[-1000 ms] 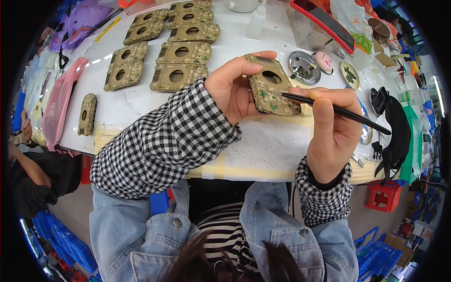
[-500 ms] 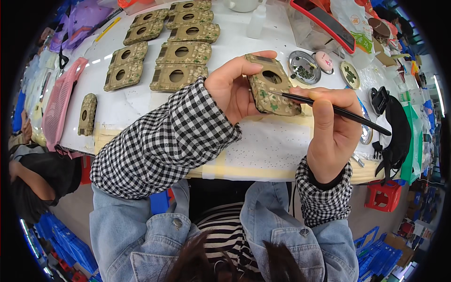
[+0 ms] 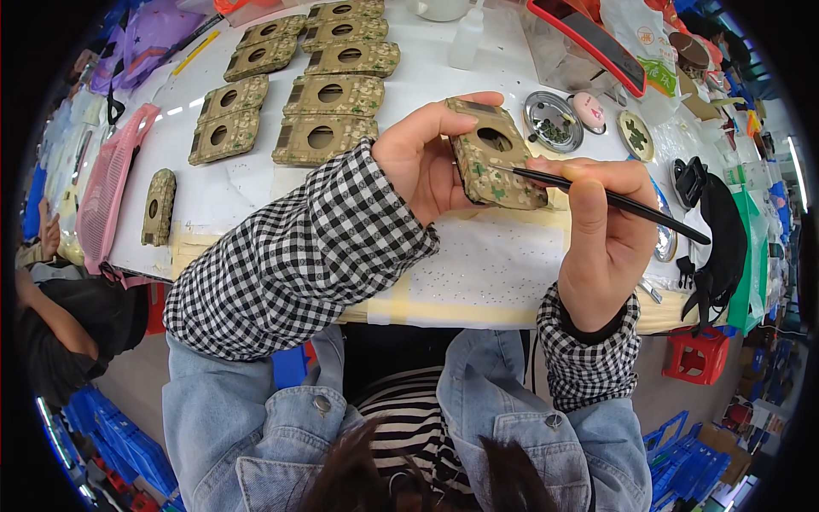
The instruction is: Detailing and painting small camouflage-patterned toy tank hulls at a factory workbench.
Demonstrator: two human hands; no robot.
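Observation:
My left hand [image 3: 422,166] is closed round the left side of a camouflage model tank hull [image 3: 490,175], a tan-and-green shell with a round hole in its top. The thumb presses on its upper edge, and the fingers behind it are partly hidden. Pinched in my right hand [image 3: 610,226] are black tweezers [image 3: 653,213], whose fine tip reaches the hull's surface just below the hole. Whether anything sits at the tip is too small to tell. Bright green patches show on the hull near the tip.
Several similar hulls [image 3: 324,138] lie in rows at the back left, and a single one [image 3: 159,209] lies apart. Right of my hands are a round dish of dark green bits [image 3: 554,124], another dish [image 3: 635,136], and a red-cased phone [image 3: 589,44]. A squeeze bottle [image 3: 466,38] stands behind.
The hull and both hands have hardly moved; the green patches on the hull look slightly different. At the far left, another person's hand and arm have shifted.

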